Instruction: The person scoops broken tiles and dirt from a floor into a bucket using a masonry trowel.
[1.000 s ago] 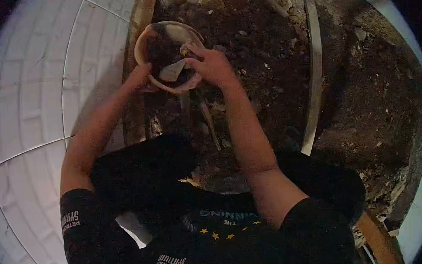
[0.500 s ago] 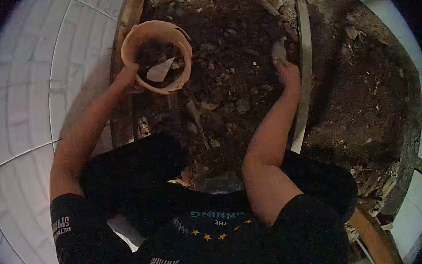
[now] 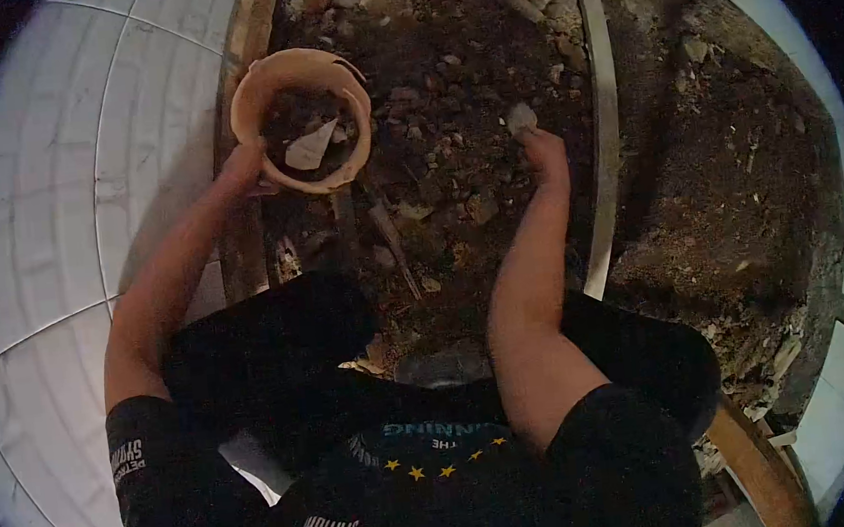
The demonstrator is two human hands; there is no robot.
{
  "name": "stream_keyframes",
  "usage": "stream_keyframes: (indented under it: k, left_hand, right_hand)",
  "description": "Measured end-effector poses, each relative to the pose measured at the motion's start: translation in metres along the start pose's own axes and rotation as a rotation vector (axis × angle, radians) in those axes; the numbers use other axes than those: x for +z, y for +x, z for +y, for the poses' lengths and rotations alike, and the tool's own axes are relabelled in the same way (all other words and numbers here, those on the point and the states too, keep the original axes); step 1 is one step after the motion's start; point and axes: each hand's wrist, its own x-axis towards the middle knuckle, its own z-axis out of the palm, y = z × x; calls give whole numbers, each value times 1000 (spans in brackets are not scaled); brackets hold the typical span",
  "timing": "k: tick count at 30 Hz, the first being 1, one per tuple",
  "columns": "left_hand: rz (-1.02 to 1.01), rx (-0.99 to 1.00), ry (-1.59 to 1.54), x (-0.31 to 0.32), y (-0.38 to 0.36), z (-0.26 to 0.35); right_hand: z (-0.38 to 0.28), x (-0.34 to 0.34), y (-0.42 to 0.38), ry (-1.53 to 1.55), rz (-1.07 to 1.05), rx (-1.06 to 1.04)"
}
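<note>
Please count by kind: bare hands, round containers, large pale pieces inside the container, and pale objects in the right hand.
Bare hands (left hand, right hand): 2
Round tan bucket with broken rim: 1
Large flat angular pale piece: 1
Greyish-white held object, material unclear: 1
Total: 5

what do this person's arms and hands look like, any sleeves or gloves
The left hand and right hand are gloveless, and no watch or bracelet shows. Both sleeves are short and black: the left sleeve carries white lettering, while the right sleeve looks plain from here.
</note>
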Motion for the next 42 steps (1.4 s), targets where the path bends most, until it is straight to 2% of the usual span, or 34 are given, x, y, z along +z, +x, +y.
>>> stream_keyframes:
  k: [2,3,6,7,9,11,12,13,15,17,18,20,23,27,29,32,36,38,42]
  left_hand:
    - [339,-134,-4,17,4,5]
    - [340,-135,-7,11,11,-3]
    - [292,2,237,-20,46,-44]
    - [294,89,357,-27,53,-51]
    - [291,176,485,-29,52,-50]
    - [243,135,282,-14,36,-38]
    - [226,122,216,-5,28,-31]
    - [208,142,152,3,21,-23]
    - [192,166,87,2,20,-19]
    - [20,-44,-242,-5,30,-26]
    - [20,-41,-243,-5,33,-30]
    - [185,92,-28,-4,38,-34]
    - [194,88,87,1,27,-24]
    - [312,7,99,7,30,-20]
    - [307,-89,-79,14,21,-10]
    - [212,10,74,0,29,-22]
    - [199,55,160,-5,31,-28]
    - [239,62,95,-5,40,-35]
    - [315,74,226,0,40,-31]
  right_hand:
    - [-68,-32,-57,327,-39,292]
    - [-68,-32,-54,324,-41,291]
    - [-61,-22,-25,145,-115,199]
    - [-53,-7,-5,102,-94,77]
    - [-69,5,-2,65,-69,-40]
    - [-128,9,-21,285,23,351]
    - [-111,18,-5,289,26,354]
    - [-82,34,30,189,-8,257]
    - [-73,43,41,89,-39,157]
    - [-93,36,4,685,42,291]
    - [-112,23,-23,685,42,288]
    - [-156,-6,-71,680,18,404]
    - [-107,2,-37,765,-86,438]
    - [-104,16,-13,888,-160,427]
    - [-132,19,-31,842,26,382]
    - [-103,42,-11,934,43,305]
    - [-90,42,-23,961,6,223]
    - [-76,38,-32,1221,-76,193]
    - [-98,11,-77,1167,-5,259]
